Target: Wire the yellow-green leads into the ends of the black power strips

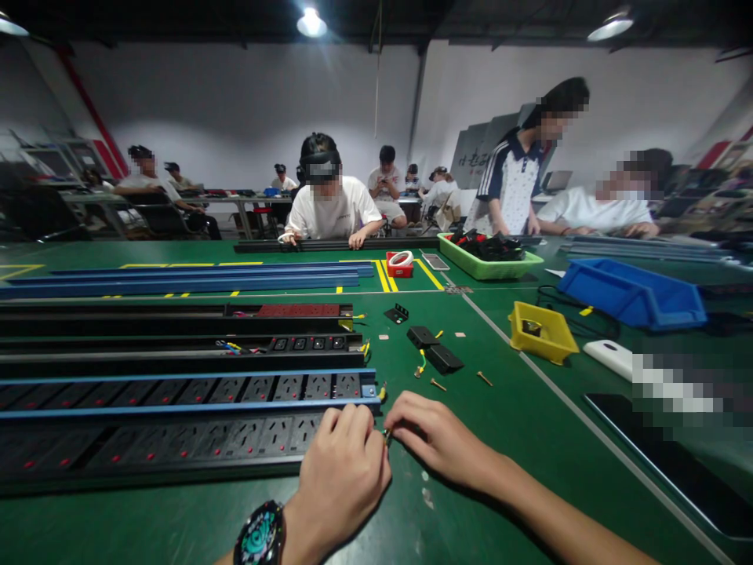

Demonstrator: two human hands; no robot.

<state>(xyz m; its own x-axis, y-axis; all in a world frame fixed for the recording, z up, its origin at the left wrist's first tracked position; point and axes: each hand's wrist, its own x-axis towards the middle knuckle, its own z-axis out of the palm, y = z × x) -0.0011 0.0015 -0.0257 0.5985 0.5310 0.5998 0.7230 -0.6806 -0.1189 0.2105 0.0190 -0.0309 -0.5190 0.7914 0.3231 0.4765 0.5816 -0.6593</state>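
The nearest black power strip (235,443) has a row of sockets with small red marks and lies lengthwise on the green table. My left hand (347,471), a watch (260,535) at its wrist, is curled over the right end of this strip and hides it. Close beside it, my right hand (432,431) has thumb and forefinger pinched on a tiny wire end (386,436), mostly covered by the fingers. Just beyond my hands lies a blue-edged power strip (259,390) with a yellow-green wire at its end.
Farther strips (176,345) and blue rails (194,276) lie at left. Black end caps (444,359) and screws (483,378) sit ahead. To the right are a yellow bin (544,333), a blue bin (635,294), a green basket (488,267) and a phone (664,463). Co-workers sit opposite.
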